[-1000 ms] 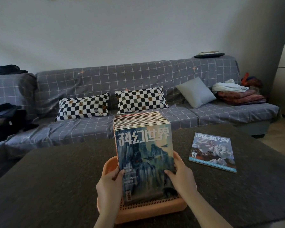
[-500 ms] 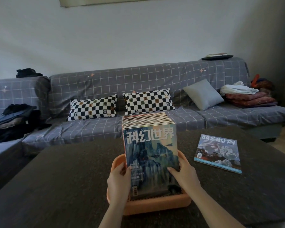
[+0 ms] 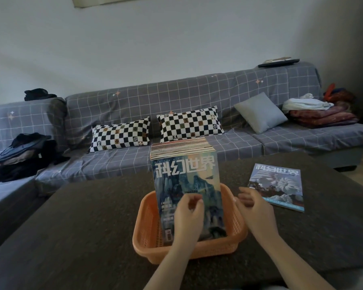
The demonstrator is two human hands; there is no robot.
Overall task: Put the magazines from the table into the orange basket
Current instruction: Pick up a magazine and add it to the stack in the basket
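- The last loose magazine lies flat on the dark worktop, to the right of the orange basket and a little farther from us than its near rim; it does not touch the basket.
- Its long axis runs away from us toward the sofa, with the title at the far end, and its near left corner is the part closest to us.
- Our right hand is clearly the nearer one: it hovers between the basket's right wall and that near left corner, just beside the cover. Its grip is loose, the fingers lightly bent and holding nothing.
- Our left hand is in front of the magazines standing in the basket, fingers relaxed and curled. We cannot tell whether they touch the front cover.
- We judge the coming move is a short reach of the right hand, rightward and forward, to take the magazine by its near edge.
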